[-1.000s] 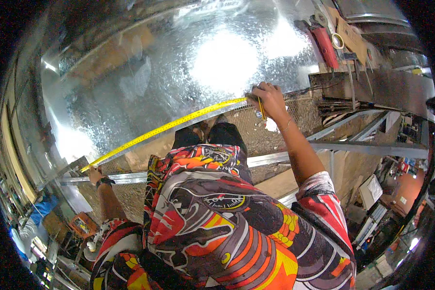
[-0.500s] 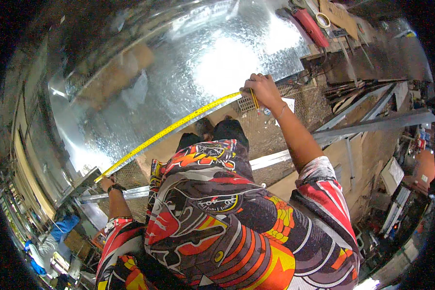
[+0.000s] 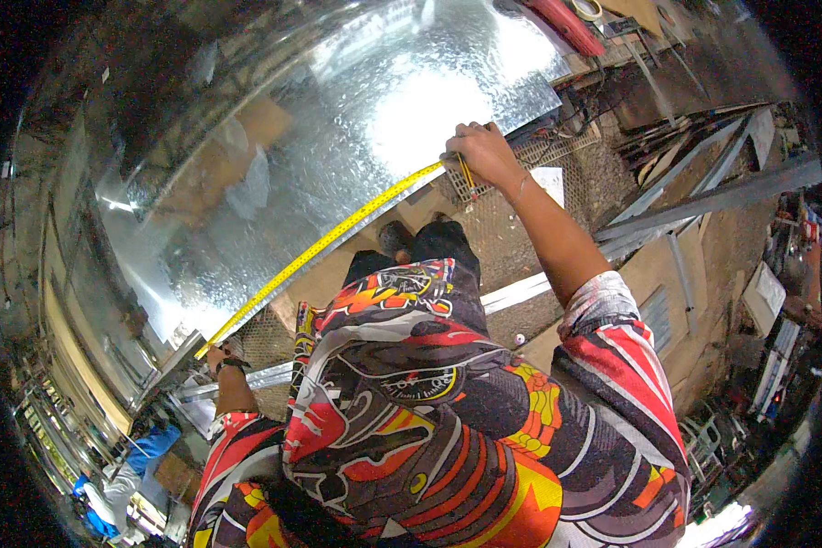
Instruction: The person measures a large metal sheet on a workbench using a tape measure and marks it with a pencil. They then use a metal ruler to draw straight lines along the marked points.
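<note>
A yellow tape measure (image 3: 338, 229) is stretched along the near edge of a large shiny metal sheet (image 3: 324, 151). Its left end is in my left hand (image 3: 223, 357), which is closed on it at the sheet's near left corner. Farther off to the right, my right hand (image 3: 480, 153) grips the tape at the sheet's edge. A pencil (image 3: 467, 175) sticks out below the fingers of that same hand. The tape's case cannot be made out behind my right hand.
Long metal strips (image 3: 648, 215) lie to the right and pass behind me. At the far right of the sheet are a red cylindrical object (image 3: 564, 26) and a tape roll (image 3: 588, 9). White paper (image 3: 547, 184) rests near my right wrist. Blue cloth (image 3: 151, 446) lies at lower left.
The view has shifted and turned slightly. Both hands keep hold of the tape at nearly the same places along the sheet's edge.
</note>
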`<state>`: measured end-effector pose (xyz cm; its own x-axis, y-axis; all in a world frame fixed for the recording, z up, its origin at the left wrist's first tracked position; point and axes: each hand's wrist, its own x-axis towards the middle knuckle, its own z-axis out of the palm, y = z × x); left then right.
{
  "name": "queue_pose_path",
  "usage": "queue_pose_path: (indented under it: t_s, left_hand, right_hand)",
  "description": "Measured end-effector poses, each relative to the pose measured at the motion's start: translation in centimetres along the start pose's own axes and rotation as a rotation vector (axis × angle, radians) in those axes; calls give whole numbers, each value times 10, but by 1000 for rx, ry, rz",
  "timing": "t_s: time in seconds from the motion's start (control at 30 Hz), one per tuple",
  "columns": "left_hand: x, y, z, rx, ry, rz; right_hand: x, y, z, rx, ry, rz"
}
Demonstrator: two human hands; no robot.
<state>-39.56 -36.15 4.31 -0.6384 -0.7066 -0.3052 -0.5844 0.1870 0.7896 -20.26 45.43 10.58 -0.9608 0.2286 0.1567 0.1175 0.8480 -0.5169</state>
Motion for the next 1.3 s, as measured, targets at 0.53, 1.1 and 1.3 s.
queue_pose_path:
  t_s: [0.53,1.1,1.3]
  left_hand:
    - [-7,2,-1,-11,-3,4]
    - [-15,6,16,-29,-52,6]
    - [-3,-22,0,6,-72,110]
  right_hand:
    - [4,-4,-2,-51,-90,54]
    - [14,-33,-35,-299,-293,54]
    - [16,-2,-4,-403,-375,58]
